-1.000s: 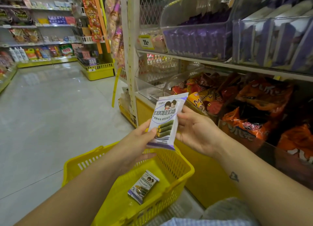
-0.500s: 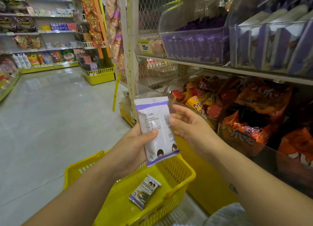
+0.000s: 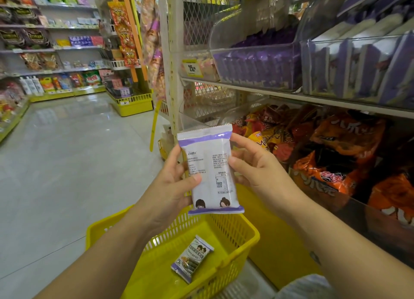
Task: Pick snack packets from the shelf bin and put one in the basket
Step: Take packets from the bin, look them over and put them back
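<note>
I hold a white snack packet with purple bands (image 3: pixel 211 171) upright in front of me, its printed back side facing the camera. My left hand (image 3: pixel 172 182) grips its left edge with the thumb across the front. My right hand (image 3: pixel 255 164) pinches its right edge. Below them a yellow plastic basket (image 3: pixel 244 238) sits on the floor with another such packet (image 3: pixel 191 258) lying face up in it. Clear shelf bins (image 3: pixel 257 68) on the upper right shelf hold several purple and white packets.
The lower shelf on the right holds orange and red snack bags (image 3: pixel 331 159) behind a clear front. A yellow shelf base (image 3: pixel 275 254) stands right behind the basket. Grey tiled aisle floor (image 3: pixel 67 164) stretches left, with stocked shelves (image 3: pixel 51 52) at the far end.
The packet was turned over from its picture side to its printed back and now stands straighter. Both hands keep hold of its edges and have risen slightly.
</note>
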A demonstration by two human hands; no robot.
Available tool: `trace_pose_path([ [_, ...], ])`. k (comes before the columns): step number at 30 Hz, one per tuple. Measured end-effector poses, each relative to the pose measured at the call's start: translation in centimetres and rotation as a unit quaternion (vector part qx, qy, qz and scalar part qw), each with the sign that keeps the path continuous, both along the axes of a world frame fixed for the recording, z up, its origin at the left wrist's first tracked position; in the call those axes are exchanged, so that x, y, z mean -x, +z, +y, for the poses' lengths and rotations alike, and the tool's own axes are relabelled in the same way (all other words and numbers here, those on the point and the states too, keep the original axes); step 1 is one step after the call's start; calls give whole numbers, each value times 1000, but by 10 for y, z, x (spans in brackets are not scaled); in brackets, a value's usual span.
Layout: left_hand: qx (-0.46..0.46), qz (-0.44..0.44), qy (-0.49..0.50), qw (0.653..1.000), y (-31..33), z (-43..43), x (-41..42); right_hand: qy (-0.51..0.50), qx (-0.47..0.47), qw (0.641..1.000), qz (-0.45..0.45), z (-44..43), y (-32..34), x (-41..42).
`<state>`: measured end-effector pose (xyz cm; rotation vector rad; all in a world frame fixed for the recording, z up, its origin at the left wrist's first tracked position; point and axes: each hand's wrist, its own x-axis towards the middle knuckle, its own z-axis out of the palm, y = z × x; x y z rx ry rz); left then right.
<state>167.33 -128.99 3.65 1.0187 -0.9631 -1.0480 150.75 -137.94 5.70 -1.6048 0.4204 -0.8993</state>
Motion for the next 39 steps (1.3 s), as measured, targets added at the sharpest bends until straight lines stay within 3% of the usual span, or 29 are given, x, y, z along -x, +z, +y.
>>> trace_pose_path([
  [7, -3, 132, 19, 991, 7, 1, -11, 159, -69, 984, 30, 6, 2, 7],
  [10, -12, 156, 42, 987, 8, 1, -15, 175, -65, 981, 55, 7, 2, 8],
  [25, 80, 50, 122, 988, 17, 0, -2, 78, -64, 995, 23, 3, -4, 4],
  [39, 106, 68, 137, 983, 15, 1, 9, -97, 159, 978, 96, 27, -11, -12],
])
